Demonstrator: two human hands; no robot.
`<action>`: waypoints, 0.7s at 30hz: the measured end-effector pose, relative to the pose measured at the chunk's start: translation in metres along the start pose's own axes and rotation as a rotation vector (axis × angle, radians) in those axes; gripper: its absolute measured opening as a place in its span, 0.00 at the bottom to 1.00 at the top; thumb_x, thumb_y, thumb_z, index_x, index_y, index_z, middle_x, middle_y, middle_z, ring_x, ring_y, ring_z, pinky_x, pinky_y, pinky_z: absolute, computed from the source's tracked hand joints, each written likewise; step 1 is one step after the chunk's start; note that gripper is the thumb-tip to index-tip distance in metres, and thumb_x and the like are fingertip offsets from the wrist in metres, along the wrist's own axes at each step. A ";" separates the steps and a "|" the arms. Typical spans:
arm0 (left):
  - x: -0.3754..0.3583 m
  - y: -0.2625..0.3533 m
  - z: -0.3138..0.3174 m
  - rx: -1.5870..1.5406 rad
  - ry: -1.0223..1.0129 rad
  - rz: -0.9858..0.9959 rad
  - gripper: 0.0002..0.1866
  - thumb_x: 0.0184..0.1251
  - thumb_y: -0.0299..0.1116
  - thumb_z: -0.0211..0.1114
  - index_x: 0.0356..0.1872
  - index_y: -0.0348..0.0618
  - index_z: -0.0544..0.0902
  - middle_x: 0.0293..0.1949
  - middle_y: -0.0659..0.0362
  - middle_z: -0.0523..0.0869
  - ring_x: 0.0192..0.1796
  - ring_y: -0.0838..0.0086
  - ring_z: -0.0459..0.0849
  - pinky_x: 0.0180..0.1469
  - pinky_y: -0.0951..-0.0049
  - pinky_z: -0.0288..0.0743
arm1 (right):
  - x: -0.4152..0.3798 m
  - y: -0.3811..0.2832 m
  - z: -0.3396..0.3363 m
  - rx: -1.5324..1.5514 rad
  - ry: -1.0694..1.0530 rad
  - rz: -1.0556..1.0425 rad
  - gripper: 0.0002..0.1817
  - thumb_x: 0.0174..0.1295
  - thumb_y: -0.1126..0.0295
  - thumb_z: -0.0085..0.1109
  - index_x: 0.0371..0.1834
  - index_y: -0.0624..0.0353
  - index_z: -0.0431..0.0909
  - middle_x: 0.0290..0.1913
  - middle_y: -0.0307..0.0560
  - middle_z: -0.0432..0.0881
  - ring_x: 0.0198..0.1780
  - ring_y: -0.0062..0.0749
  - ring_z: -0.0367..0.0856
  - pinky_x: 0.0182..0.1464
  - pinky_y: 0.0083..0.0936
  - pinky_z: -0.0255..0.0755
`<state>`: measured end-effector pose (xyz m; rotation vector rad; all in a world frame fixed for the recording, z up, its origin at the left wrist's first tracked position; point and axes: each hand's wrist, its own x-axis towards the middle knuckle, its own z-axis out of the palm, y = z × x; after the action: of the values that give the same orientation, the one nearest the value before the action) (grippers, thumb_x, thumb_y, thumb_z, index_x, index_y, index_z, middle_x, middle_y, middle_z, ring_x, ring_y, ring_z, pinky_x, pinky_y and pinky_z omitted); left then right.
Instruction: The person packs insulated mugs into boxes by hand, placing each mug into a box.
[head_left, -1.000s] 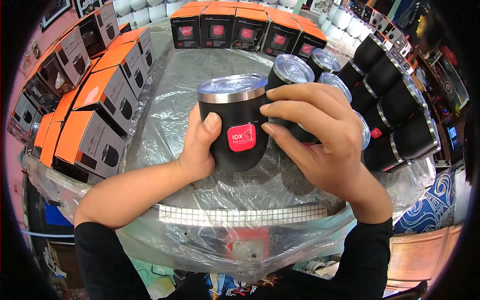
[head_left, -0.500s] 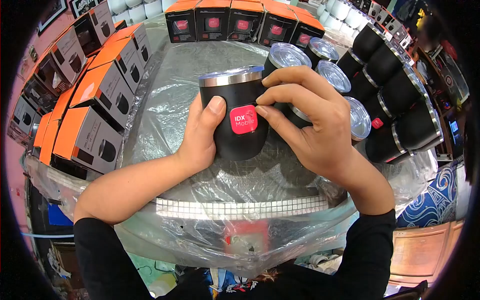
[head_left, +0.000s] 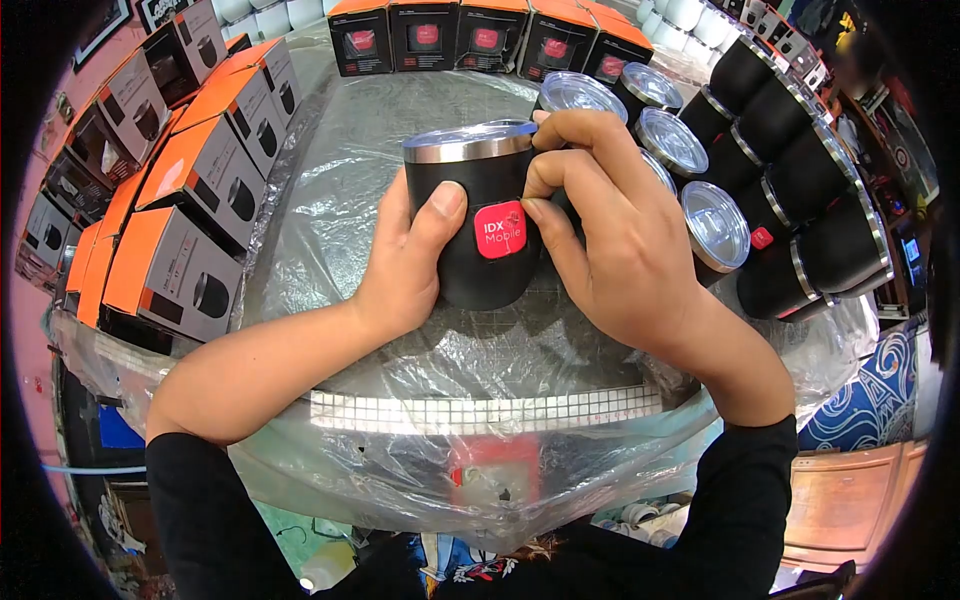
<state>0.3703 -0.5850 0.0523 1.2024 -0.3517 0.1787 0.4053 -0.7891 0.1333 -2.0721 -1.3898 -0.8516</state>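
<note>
A black tumbler [head_left: 480, 285] with a steel rim and a clear lid [head_left: 470, 138] stands upright in my left hand [head_left: 402, 262], whose fingers wrap round its left side with the thumb on the front. On its front is a pink label [head_left: 500, 230] reading "IDX Mobile". The thumb and index finger of my right hand [head_left: 622, 232] are pinched together at the label's upper right edge. Whether they hold a bit of the label or film is too small to tell.
Orange and black boxes [head_left: 200, 265] are stacked at the left, and others [head_left: 490, 42] line the back. Lidded tumblers [head_left: 715, 230] stand just right of my right hand, beside stacked black tumblers [head_left: 800, 175]. Clear plastic covers the table [head_left: 350, 130]; a white gridded strip [head_left: 480, 412] runs along the front.
The tumbler and both hands have shifted slightly to the right. The tumbler has turned a little, so its label faces slightly more to the right. My right fingers remain pinched at the label's edge.
</note>
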 end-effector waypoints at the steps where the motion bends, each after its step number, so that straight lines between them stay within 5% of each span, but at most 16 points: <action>1: 0.000 0.001 0.000 -0.002 -0.006 -0.004 0.28 0.87 0.49 0.58 0.73 0.36 0.71 0.62 0.51 0.85 0.61 0.71 0.86 0.64 0.66 0.83 | -0.001 -0.001 0.000 -0.002 -0.003 0.002 0.11 0.61 0.85 0.70 0.43 0.65 0.79 0.57 0.57 0.80 0.58 0.59 0.88 0.55 0.42 0.83; 3: 0.001 0.001 0.001 -0.005 -0.009 0.002 0.29 0.87 0.49 0.58 0.73 0.36 0.71 0.63 0.51 0.85 0.61 0.71 0.86 0.65 0.66 0.83 | -0.002 0.000 0.003 -0.002 -0.006 0.005 0.12 0.61 0.86 0.70 0.44 0.66 0.79 0.58 0.58 0.79 0.59 0.60 0.88 0.56 0.43 0.83; 5: 0.001 0.001 0.001 -0.010 -0.014 0.009 0.29 0.87 0.49 0.58 0.74 0.36 0.71 0.63 0.51 0.85 0.62 0.71 0.86 0.65 0.66 0.82 | -0.003 0.004 0.007 -0.069 0.061 -0.053 0.09 0.62 0.76 0.72 0.42 0.62 0.81 0.54 0.50 0.80 0.47 0.45 0.87 0.50 0.37 0.82; 18: 0.000 -0.002 0.001 -0.063 0.010 0.007 0.27 0.88 0.48 0.55 0.73 0.36 0.72 0.64 0.51 0.84 0.62 0.71 0.86 0.66 0.67 0.81 | -0.005 0.001 0.006 -0.054 0.050 -0.059 0.10 0.61 0.76 0.72 0.42 0.61 0.80 0.56 0.53 0.80 0.47 0.45 0.87 0.49 0.37 0.81; 20: 0.001 -0.002 0.000 -0.062 0.011 0.009 0.27 0.89 0.48 0.55 0.73 0.36 0.72 0.63 0.51 0.85 0.62 0.72 0.86 0.66 0.67 0.81 | -0.005 -0.004 0.000 0.024 -0.062 0.024 0.13 0.60 0.85 0.72 0.43 0.64 0.78 0.62 0.61 0.76 0.62 0.61 0.86 0.61 0.43 0.82; 21: 0.001 -0.002 0.000 -0.068 0.008 0.009 0.27 0.89 0.48 0.55 0.73 0.36 0.72 0.62 0.51 0.85 0.61 0.72 0.86 0.65 0.67 0.82 | -0.005 -0.004 0.001 0.024 -0.063 0.023 0.13 0.60 0.85 0.72 0.43 0.64 0.78 0.62 0.61 0.76 0.62 0.61 0.86 0.61 0.43 0.82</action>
<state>0.3716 -0.5859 0.0511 1.1327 -0.3533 0.1776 0.4002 -0.7903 0.1296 -2.1087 -1.3995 -0.7629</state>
